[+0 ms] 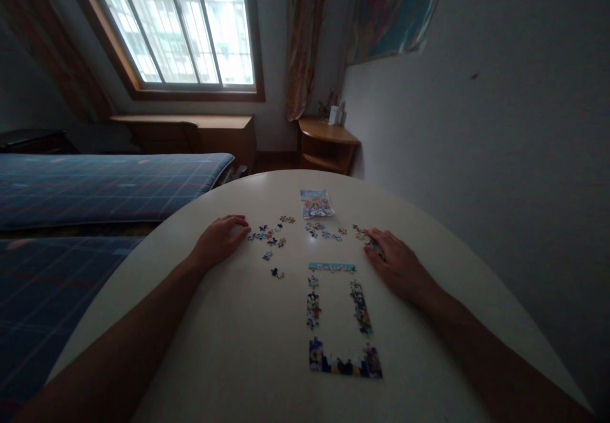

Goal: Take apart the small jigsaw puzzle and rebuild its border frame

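Observation:
My left hand [222, 241] lies on the white round table [229, 347], fingers stretched out at the left edge of a cluster of loose jigsaw pieces [264, 235]. On the other side, my right hand [394, 264] rests with its fingers spread over a small group of jigsaw pieces [359, 234], partly covering them. Between the hands lie more loose pieces [314, 228]. Nearer to me is a partly joined puzzle border [345, 367], with a teal top strip [331, 267], two side columns and a dark bottom row around bare tabletop. Small gaps separate some sections.
A printed picture sheet [316, 204] lies beyond the loose pieces. Left of the table stands a bed with a blue plaid mattress [109, 185]. A corner shelf [328, 132], a wooden desk [214, 121] and a window [181, 26] are behind. A wall [500, 156] runs along the right.

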